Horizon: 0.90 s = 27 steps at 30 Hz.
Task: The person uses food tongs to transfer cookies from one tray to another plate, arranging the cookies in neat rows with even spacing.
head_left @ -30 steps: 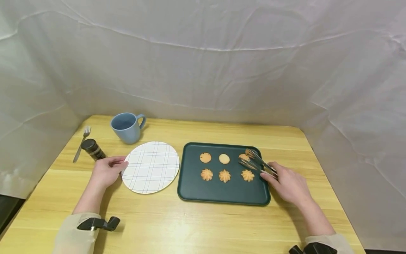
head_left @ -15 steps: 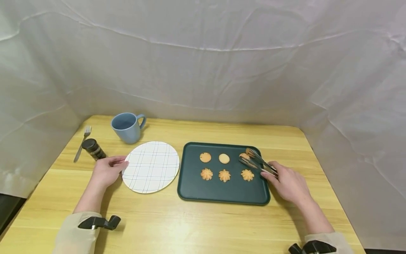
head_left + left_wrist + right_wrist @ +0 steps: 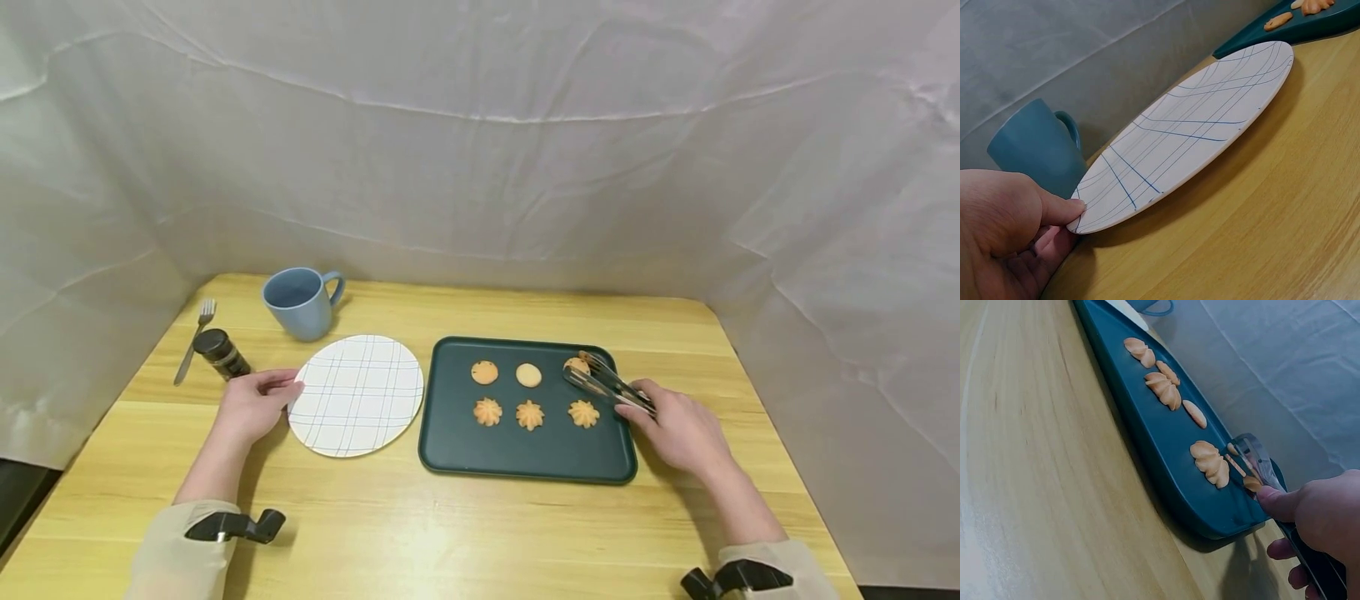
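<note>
Where grey cloth [image 3: 495, 183] hangs, wood-grain tabletop [image 3: 375, 525], dark green tray [image 3: 510, 454]

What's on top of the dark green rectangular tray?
Three round golden cookies and three ridged star-shaped cookies. Silver metal tongs in the right hand reach over the tray, partly covering the rightmost round cookie. Surface beneath the cookies: hidden.

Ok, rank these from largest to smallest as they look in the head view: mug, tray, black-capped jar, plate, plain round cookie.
1. Green tray
2. Checked plate
3. Blue mug
4. Black-capped jar
5. Plain round cookie

No two look alike here, so none is left unranked.
</note>
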Each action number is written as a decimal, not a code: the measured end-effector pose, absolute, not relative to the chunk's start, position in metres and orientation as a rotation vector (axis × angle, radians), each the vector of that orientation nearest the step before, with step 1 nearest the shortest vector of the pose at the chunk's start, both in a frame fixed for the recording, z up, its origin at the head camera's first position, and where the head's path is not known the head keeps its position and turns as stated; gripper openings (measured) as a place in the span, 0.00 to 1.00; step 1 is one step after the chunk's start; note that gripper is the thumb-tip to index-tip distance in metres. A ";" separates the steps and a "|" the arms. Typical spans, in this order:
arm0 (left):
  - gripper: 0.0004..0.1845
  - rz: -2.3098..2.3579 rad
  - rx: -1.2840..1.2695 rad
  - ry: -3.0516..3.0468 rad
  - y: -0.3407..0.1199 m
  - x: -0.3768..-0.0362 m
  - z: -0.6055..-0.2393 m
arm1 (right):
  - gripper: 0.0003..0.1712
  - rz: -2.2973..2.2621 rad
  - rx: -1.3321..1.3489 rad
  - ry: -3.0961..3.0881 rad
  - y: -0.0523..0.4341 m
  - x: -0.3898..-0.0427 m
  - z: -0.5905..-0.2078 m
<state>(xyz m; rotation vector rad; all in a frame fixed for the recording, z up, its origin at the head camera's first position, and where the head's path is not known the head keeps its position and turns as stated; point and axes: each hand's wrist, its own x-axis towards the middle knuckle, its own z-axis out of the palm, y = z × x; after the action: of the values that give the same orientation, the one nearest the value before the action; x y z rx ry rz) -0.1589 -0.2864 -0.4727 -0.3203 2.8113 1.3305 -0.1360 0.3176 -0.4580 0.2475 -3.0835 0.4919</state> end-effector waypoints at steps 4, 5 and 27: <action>0.23 1.330 -0.326 2.814 -0.286 -0.158 -0.473 | 0.28 0.464 0.274 -3.072 0.317 -0.136 -0.458; 0.23 1.330 -0.327 2.813 -0.286 -0.158 -0.473 | 0.27 0.450 0.282 -3.067 0.316 -0.136 -0.458; 0.24 1.324 -0.320 2.812 -0.287 -0.158 -0.473 | 0.32 0.428 0.303 -3.065 0.317 -0.142 -0.460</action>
<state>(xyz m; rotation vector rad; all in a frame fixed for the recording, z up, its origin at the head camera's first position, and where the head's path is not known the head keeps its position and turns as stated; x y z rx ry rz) -0.1579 -0.2873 -0.4730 -0.3200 2.8124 1.3235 -0.1420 0.3172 -0.4596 0.3031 -3.0653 0.4282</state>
